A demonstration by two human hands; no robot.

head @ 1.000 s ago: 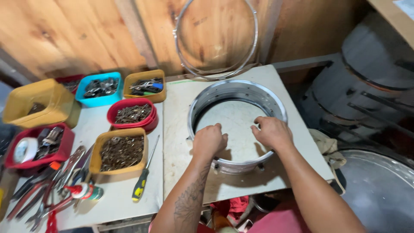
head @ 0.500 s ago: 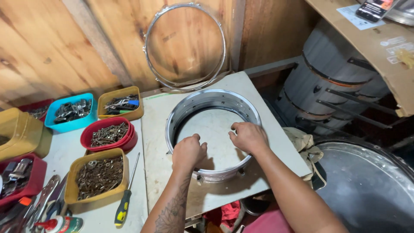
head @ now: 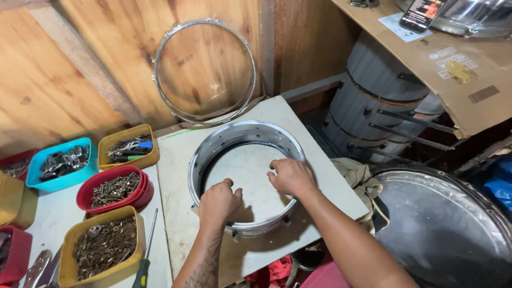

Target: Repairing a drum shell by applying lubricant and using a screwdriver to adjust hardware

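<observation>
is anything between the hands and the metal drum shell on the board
Nothing visible. Both the left hand and the right hand already rest inside the metal drum shell, near its front rim. The screwdriver and parts tubs sit off to the left.

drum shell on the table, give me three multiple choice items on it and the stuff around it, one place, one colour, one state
1. Where are both hands?
A. inside the drum shell
B. in the red tub
C. on the screwdriver

2. What colour is the tub at the far left by the wall?
A. green
B. white
C. blue

3. How is the metal hoop placed?
A. flat on the table
B. leaning against the wooden wall
C. fitted on the shell

Answers:
1 A: left hand and right hand sit within the drum shell.
2 C: the blue tub.
3 B: the metal hoop stands tilted against the wooden wall.
</observation>
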